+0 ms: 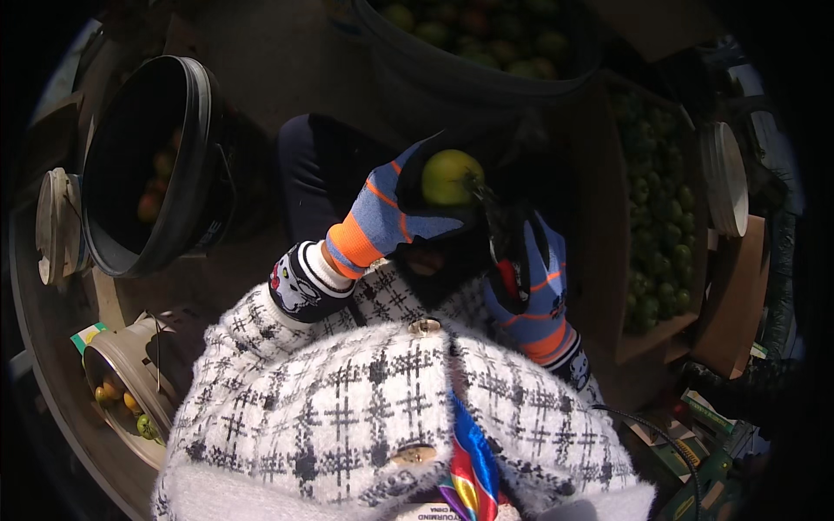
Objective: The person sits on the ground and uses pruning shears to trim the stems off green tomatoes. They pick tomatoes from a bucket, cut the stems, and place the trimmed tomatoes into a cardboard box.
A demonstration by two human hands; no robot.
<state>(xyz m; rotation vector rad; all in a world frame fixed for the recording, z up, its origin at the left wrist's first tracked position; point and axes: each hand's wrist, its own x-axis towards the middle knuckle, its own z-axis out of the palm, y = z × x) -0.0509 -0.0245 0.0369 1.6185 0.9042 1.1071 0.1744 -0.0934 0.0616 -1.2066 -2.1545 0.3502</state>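
A greenish-yellow tomato (pixel 449 177) sits in my left hand (pixel 386 207), which wears a blue glove with orange bands and dark palm and fingertips. My right hand (pixel 539 286), gloved the same way, is closed around a pair of snips (pixel 509 277) with red on the handle. The blades point up toward the tomato's stem end and appear to reach it. Deep shadow hides whether they touch the stem. Both hands are above my lap, in front of my white-and-black checked fuzzy jacket (pixel 365 404).
A large tub (pixel 469 81) of tomatoes stands ahead. On the left are a black bucket (pixel 202 124) and a tipped cream bucket (pixel 133 348), both holding tomatoes. To the right, a cardboard box (pixel 658 335) holds many green tomatoes. A white bucket (pixel 728 179) is beyond it.
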